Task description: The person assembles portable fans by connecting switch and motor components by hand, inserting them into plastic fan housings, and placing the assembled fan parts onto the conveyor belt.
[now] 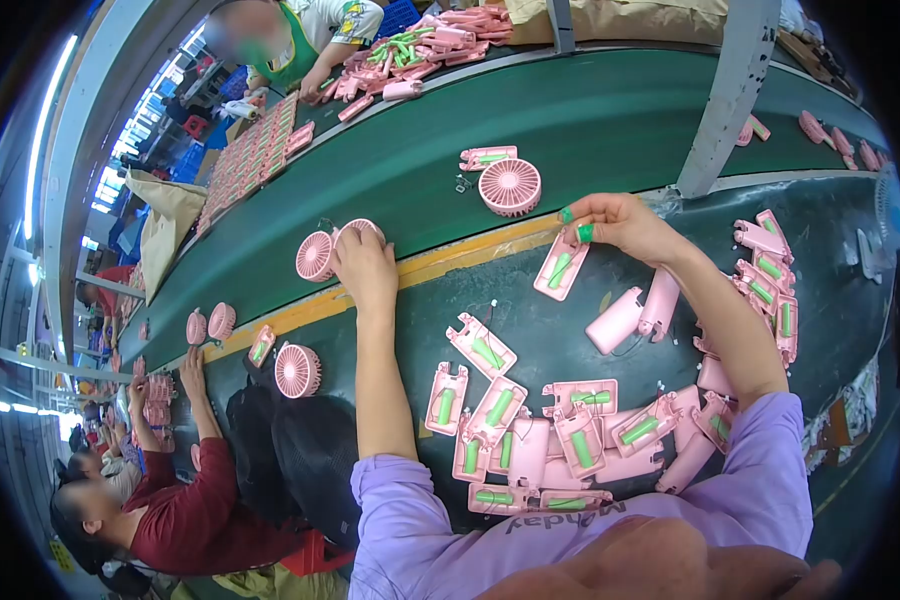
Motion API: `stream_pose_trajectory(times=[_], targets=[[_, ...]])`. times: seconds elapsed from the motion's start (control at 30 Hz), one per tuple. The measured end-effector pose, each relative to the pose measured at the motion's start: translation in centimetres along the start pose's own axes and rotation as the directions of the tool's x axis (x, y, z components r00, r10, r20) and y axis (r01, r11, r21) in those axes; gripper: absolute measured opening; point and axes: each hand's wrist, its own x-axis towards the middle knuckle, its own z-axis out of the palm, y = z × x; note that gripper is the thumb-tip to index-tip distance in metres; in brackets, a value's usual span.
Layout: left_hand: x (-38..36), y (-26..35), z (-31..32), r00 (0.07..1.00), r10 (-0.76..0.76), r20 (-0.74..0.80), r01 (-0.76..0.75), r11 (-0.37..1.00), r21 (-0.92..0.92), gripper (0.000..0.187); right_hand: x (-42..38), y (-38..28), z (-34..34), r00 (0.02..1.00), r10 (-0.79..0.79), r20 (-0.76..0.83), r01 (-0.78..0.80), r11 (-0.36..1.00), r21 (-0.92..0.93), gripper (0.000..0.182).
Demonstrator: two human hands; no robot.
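Observation:
On the conveyor belt, my left hand (368, 265) has its fingers closed round a round pink fan head (362, 228). A second pink fan head (314, 257) touches it on the left. My right hand (612, 224), with green tape on its fingertips, pinches the top end of a pink handle shell (548, 281) that has a green battery inside. Farther up the belt, another fan head (510, 187) lies beside a shell with a battery (489, 157). Below my right hand are closed pink handle pieces (615, 321).
Many pink shells with green batteries (497, 407) cover the worktable before me, and more are stacked at the right (768, 280). A yellow strip (440, 262) edges the belt. A metal post (727, 95) stands at the right. Co-workers sit at left (185, 515) and across the belt.

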Motion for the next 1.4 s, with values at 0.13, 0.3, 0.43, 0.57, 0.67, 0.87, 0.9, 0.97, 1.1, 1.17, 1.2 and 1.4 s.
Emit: stream_pose_trajectory(times=[0.13, 0.3, 0.43, 0.57, 0.67, 0.87, 0.9, 0.97, 1.1, 1.17, 1.2, 1.4], targets=[[0.1, -0.3, 1.2, 0.962, 0.152, -0.229, -0.146, 0.988, 0.044, 0.018, 0.4, 0.9, -0.3, 0.998, -0.034, -0.056, 0.033, 0.999, -0.008, 0.032], [0.5, 1.8, -1.5, 0.993, -0.065, -0.103, 0.055, 0.994, -0.096, 0.012, 0.4, 0.6, -0.1, 0.992, -0.058, -0.109, 0.053, 0.998, -0.042, 0.031], [-0.1, 3.1, -2.3, 0.976, -0.153, 0.154, 0.168, 0.981, -0.093, 0.017, 0.5, 0.9, -0.2, 0.996, -0.039, -0.078, 0.032, 0.996, -0.087, 0.026], [-0.2, 2.6, -0.1, 0.975, 0.021, 0.219, 0.086, 0.881, -0.465, 0.016, 0.6, 1.8, -0.2, 0.992, -0.086, -0.088, 0.069, 0.982, -0.176, 0.024], [-0.3, 3.0, -0.1, 0.967, 0.128, 0.219, 0.031, 0.797, -0.604, 0.013, 0.8, 1.9, -0.5, 0.994, -0.095, -0.051, 0.081, 0.969, -0.232, 0.027], [-0.2, 3.6, 0.4, 0.951, 0.04, 0.305, 0.235, 0.548, -0.803, 0.025, 0.4, 1.3, -0.2, 0.98, -0.124, -0.155, 0.083, 0.965, -0.248, 0.03], [-0.2, 3.7, 0.3, 0.973, 0.07, 0.221, 0.135, 0.604, -0.786, 0.026, 0.4, 1.2, -0.2, 0.981, -0.118, -0.153, 0.076, 0.963, -0.258, 0.03], [-0.4, 3.9, 0.1, 0.987, 0.148, 0.055, -0.064, 0.694, -0.717, 0.028, 0.4, 1.3, -0.2, 0.983, -0.105, -0.15, 0.06, 0.959, -0.276, 0.028], [-0.5, 3.9, -1.7, 0.951, 0.189, 0.246, -0.127, 0.961, -0.245, 0.033, 0.6, 1.6, -0.3, 0.986, -0.118, -0.118, 0.089, 0.969, -0.231, 0.024], [-0.7, 4.0, -2.9, 0.954, 0.171, 0.246, -0.145, 0.982, -0.121, 0.025, 0.5, 1.8, -0.2, 0.984, -0.122, -0.131, 0.088, 0.967, -0.241, 0.021], [-0.8, 3.7, -2.6, 0.95, 0.162, 0.266, -0.134, 0.983, -0.122, 0.023, 0.5, 1.7, -0.2, 0.985, -0.119, -0.121, 0.085, 0.963, -0.256, 0.021], [-0.8, 2.5, -0.9, 0.962, 0.169, 0.214, -0.131, 0.975, -0.181, 0.017, 0.5, 1.6, -0.2, 0.989, -0.103, -0.107, 0.065, 0.949, -0.31, 0.019]])
